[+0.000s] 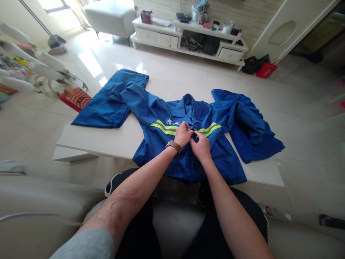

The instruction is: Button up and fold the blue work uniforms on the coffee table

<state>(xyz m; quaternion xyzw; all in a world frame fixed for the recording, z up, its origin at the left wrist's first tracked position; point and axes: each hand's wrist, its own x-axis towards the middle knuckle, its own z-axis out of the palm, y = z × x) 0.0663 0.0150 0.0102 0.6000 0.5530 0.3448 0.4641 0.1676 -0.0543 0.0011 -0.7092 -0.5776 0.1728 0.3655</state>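
A blue work jacket with yellow-green reflective stripes lies spread front side up, its collar pointing away from me. My left hand, with a brown watch strap at the wrist, pinches the front placket at chest height. Right beside it, my right hand grips the other edge of the same opening with bent fingers. The fingertips nearly meet, and the small part between them is hidden. Lower on the placket a button shows. Folded blue cloth lies under the left-hand sleeve, and more blue cloth is under the other sleeve.
The jacket rests on a low white table. A red paper bag stands by its far left side. Further off are a white TV cabinet with clutter and a red bag. A sofa is beneath me.
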